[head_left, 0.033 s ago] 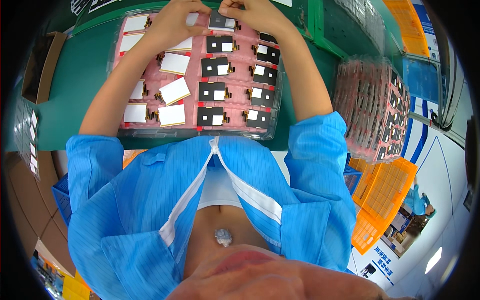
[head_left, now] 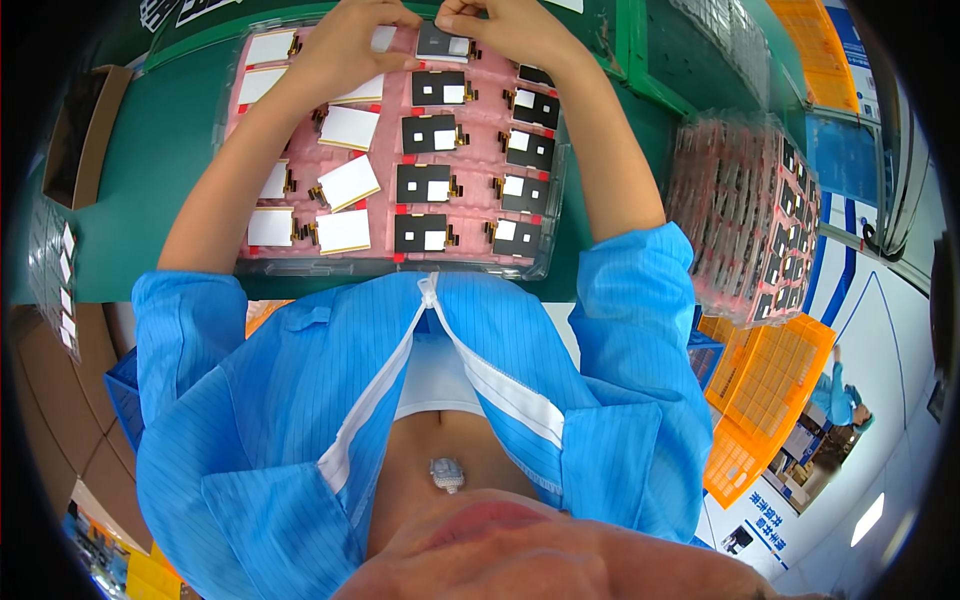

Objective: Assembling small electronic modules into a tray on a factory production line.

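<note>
dark panel [head_left: 445, 42] lies crosswise between both hands' fingers [head_left: 400, 18].

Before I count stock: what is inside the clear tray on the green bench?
The clear tray holds a pink liner with rows of white panels and black panels. Both hands cover its far row.

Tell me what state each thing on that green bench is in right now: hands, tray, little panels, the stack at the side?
Left hand: resting on the tray's far edge, fingers bent.
Right hand: pinching a dark panel at the top of the tray.
Pink tray: lying flat, nearly full.
White-faced panels: lying loose, some tilted.
Dark panels: seated in neat rows.
Stack of trays: piled up, filled.
Cardboard box: open.
</note>
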`<state>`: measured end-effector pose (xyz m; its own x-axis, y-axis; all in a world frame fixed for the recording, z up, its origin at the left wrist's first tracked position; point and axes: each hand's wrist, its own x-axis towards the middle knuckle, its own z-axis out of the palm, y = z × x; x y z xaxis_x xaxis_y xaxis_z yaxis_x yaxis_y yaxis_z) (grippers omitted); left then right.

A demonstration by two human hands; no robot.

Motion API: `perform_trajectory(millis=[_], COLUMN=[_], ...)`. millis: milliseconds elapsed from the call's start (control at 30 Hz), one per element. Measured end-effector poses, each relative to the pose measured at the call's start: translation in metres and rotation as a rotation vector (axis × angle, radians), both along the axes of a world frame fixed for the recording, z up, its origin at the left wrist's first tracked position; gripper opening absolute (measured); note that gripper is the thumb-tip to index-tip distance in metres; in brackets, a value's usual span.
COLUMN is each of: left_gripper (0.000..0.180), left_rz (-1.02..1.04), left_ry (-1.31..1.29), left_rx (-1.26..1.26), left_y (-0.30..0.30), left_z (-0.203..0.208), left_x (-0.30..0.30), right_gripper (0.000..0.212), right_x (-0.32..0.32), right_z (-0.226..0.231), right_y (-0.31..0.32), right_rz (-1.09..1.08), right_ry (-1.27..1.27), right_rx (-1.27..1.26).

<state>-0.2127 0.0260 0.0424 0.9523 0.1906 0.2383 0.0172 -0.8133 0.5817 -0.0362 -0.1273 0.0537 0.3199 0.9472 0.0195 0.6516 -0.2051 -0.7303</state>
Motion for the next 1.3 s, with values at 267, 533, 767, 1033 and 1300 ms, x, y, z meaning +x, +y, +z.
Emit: perform_trajectory(millis=[267, 533, 767, 1033, 1300], left_gripper=[0.043, 0.042, 0.042, 0.041, 0.041], left_rz=[0.015, -0.001, -0.023, 0.005, 0.001], left_ry=[0.009, -0.014, -0.028, 0.013, 0.008], left_rx=[0.010, 0.026, 0.010, -0.001, -0.003], left_y=[0.0012, 0.0016, 0.0029, 0.0007, 0.0021], left_z=[-0.0005, -0.0009, -0.0011, 0.0018, 0.0010], left_x=[-0.0025, -0.0018, -0.0021, -0.0020, -0.0023], right_gripper=[0.019, 0.021, 0.022, 0.022, 0.022], right_x=[-0.0040, -0.0067, -0.0072, -0.0059, -0.0092], right_z=[0.0033, 0.0086, 0.0081, 0.0061, 0.0051], right_y=[0.0037, 0.0016, 0.0015, 0.0012, 0.0009], right_rz=[0.006, -0.029, -0.026, -0.025, -0.049], right_ry=[-0.018, -0.028, -0.047, -0.038, -0.046], right_rx=[-0.042, -0.075, -0.079, -0.065, -0.055])
